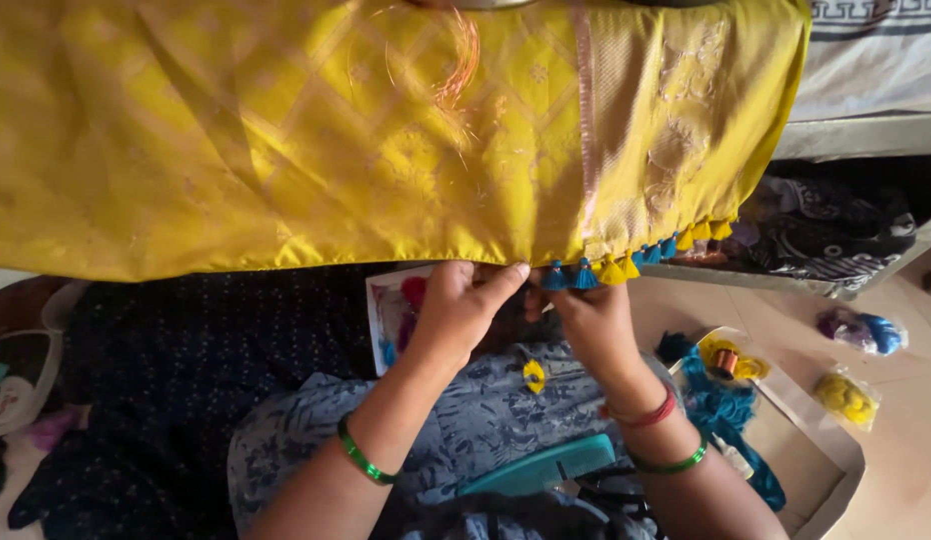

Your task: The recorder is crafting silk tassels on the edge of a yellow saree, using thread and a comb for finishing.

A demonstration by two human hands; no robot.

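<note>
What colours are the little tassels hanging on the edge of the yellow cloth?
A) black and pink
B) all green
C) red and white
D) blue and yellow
D: the tassels along the hem of the yellow cloth run in blue and yellow, right beside where the left hand and right hand pinch the edge.

one yellow cloth [286, 150], two hands, three bangles

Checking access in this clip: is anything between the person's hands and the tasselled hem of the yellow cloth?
Nothing visible is. The left hand and right hand are both already at the hem of the yellow cloth, beside the blue tassels.
</note>
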